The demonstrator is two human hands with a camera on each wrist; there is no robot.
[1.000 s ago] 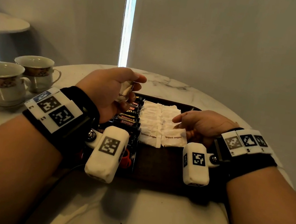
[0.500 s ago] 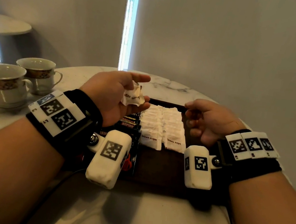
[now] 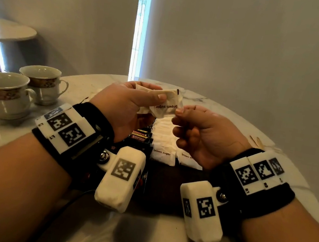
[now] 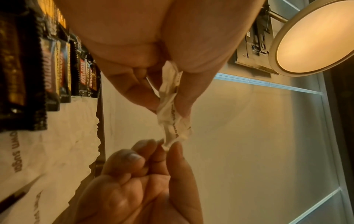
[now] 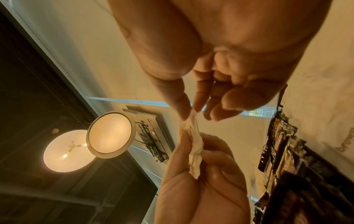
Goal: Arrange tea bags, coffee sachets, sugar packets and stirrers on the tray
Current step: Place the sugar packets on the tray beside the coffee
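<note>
Held up at centre frame above the tray [image 3: 165,186]: brown sugar packets [image 3: 163,103], apparently two, clamped between left hand [image 3: 127,109] thumb and fingers, likely fanned for peeling off. Right hand [image 3: 202,136] fingertips [image 4: 173,147] pinched on the outer packet's corner, probably to draw it free for laying down. On the tray: two rows of sugar packets, one row of coffee sachets [image 3: 140,138], exact counts hidden. Two cups [image 3: 19,90] at left.

"brown sugar" is printed on the held sugar packet [image 3: 166,106] (upside down) and on those lying flat [image 3: 163,152], and "KOPIKO" on the coffee sachets [image 3: 139,138].
</note>
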